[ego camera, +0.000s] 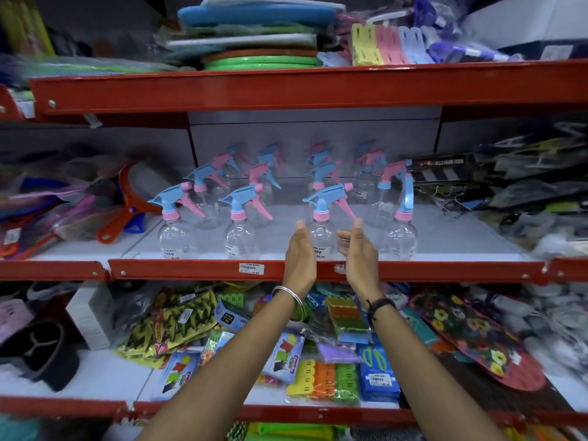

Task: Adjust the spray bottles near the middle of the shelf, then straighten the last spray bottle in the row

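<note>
A clear spray bottle (321,237) with a pink collar and a blue trigger head stands at the front edge of the middle shelf (445,271), third from the left in the front row. The left hand (300,253) and the right hand (358,249) flank it, palms turned toward each other, fingers fairly straight and relaxed. The left hand's fingers lie just beside the bottle's left side, possibly touching; the right hand stands near its right side with a gap showing. Neither hand closes round it. A metal bangle (291,297) circles the left wrist, a black thread band (380,305) the right.

More spray bottles (237,232) of the same kind stand in rows on either side and behind, some with pink heads. A white price label (251,268) sticks to the shelf's red front rail. On the lower shelf lie packets of coloured clothes pegs (324,380), and a flowered mat (474,332) lies to the right. The top shelf carries stacked coloured pads (261,36).
</note>
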Tool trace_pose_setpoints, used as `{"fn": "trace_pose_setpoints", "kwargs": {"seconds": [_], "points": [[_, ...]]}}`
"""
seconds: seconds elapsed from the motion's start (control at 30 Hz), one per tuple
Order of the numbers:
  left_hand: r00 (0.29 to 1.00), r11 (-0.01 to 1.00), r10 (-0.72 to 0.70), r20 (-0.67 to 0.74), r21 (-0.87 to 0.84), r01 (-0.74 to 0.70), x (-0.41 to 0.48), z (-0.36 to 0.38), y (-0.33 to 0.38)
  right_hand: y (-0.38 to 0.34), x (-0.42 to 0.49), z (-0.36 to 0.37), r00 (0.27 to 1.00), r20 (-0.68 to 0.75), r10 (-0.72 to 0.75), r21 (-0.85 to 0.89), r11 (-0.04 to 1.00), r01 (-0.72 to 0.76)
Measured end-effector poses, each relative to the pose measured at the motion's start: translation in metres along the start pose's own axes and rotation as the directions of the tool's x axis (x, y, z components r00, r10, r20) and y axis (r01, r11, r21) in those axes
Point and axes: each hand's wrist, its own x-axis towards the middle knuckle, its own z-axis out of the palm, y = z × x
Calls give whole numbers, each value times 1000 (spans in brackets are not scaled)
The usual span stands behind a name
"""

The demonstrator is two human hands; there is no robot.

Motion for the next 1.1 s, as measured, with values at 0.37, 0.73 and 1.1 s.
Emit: {"fn": "trace_pose_setpoints", "kwargs": {"seconds": [0.37, 0.73, 1.1], "points": [[947, 944, 321, -10, -75, -321, -48, 52, -5, 1, 2, -79, 876, -321, -360, -8, 926, 377], [954, 997, 83, 290, -31, -77, -55, 116, 14, 5, 60, -127, 983, 86, 162, -81, 985, -155], [970, 998, -47, 237, -18, 53, -25, 120, 19, 5, 42, -133, 990, -138, 25, -65, 997, -35]]}}
